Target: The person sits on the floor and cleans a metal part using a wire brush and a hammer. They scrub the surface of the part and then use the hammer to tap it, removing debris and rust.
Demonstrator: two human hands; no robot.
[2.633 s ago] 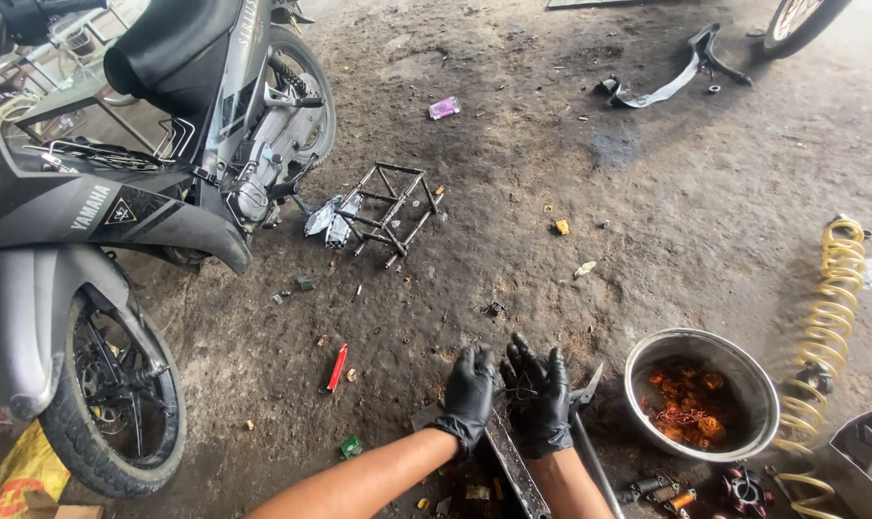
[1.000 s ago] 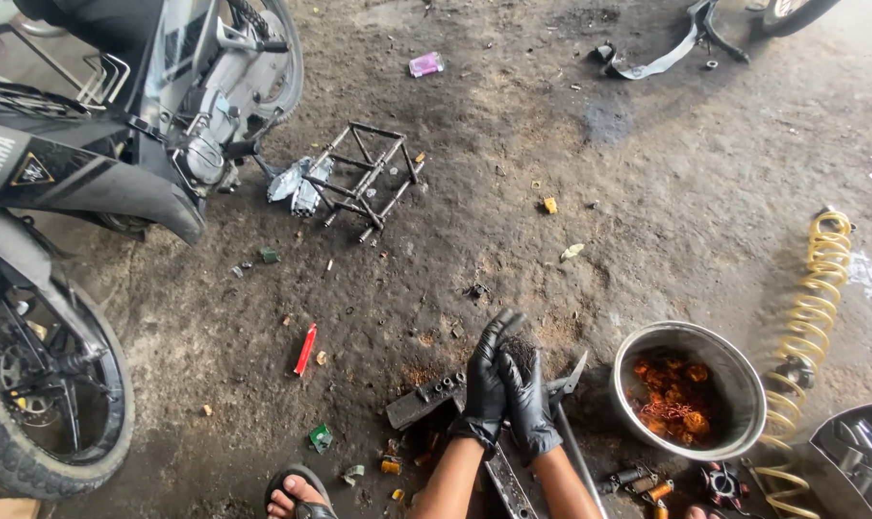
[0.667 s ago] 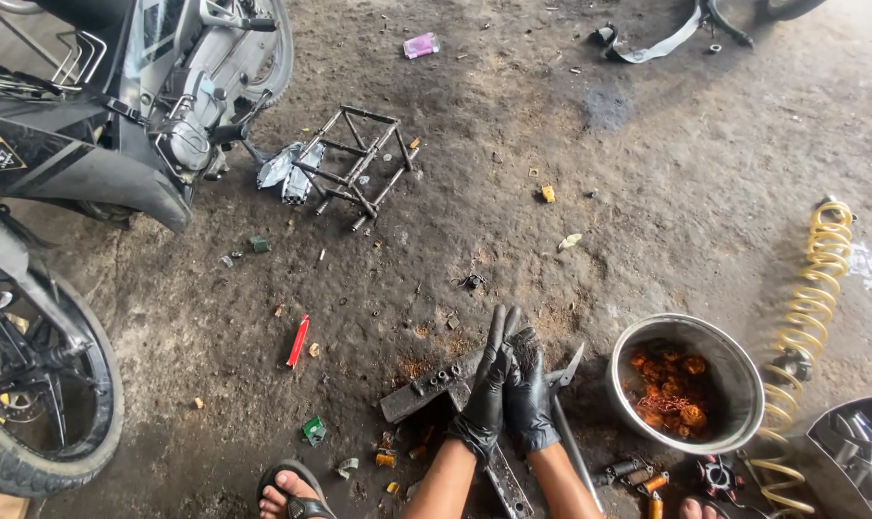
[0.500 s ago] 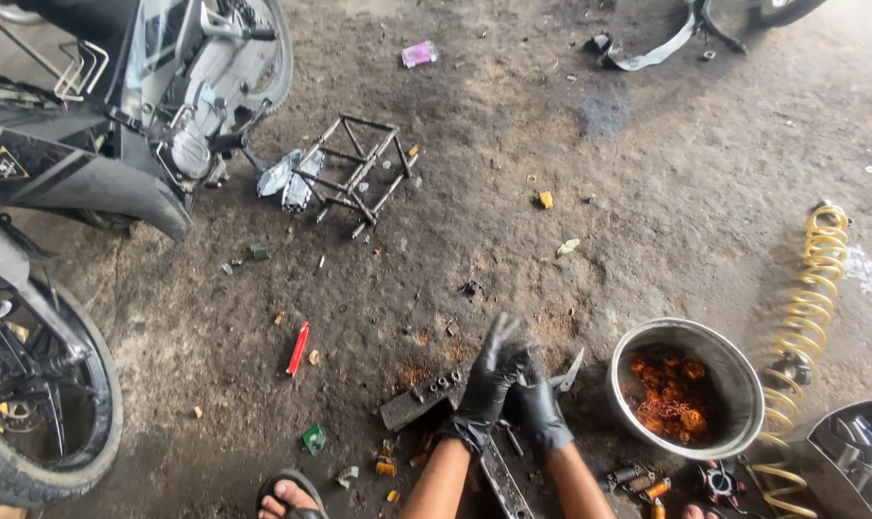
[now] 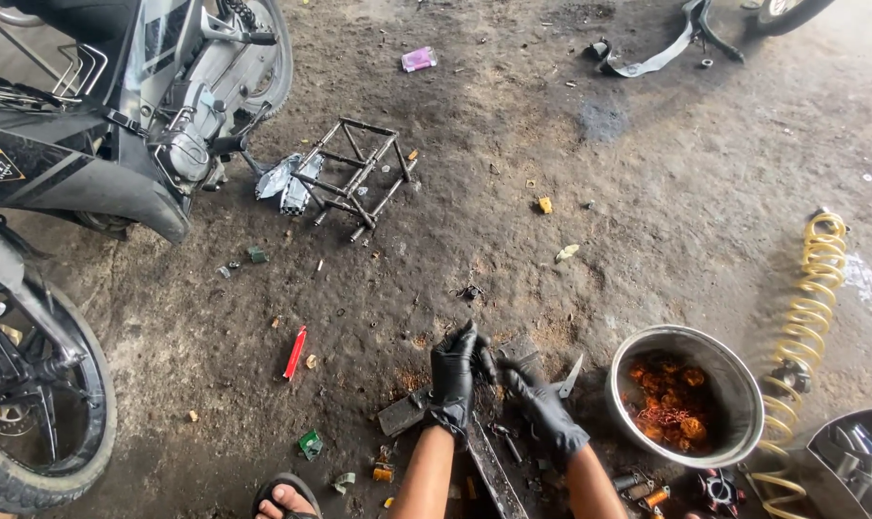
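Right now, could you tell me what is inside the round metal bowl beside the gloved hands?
The metal bowl holds a heap of rusty orange-brown small parts, some rounded, some tangled. They cover its bottom, so anything beneath them cannot be seen.

black gloves on left hand (image 5: 453, 377) and right hand (image 5: 542, 408), yellow spring (image 5: 809, 308), silver bowl (image 5: 638, 358) of rusty orange parts (image 5: 669, 399), red tool (image 5: 295, 352), pink scrap (image 5: 418, 60), grey motorbike (image 5: 90, 144)

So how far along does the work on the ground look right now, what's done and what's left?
Looks done: rusty orange parts already lie in the round metal bowl, and a bare metal frame sits off the grey motorcycle. In hand: the black-gloved left hand and black-gloved right hand meet over dark metal pieces on the ground. Left: small bits and a red tool lie scattered.
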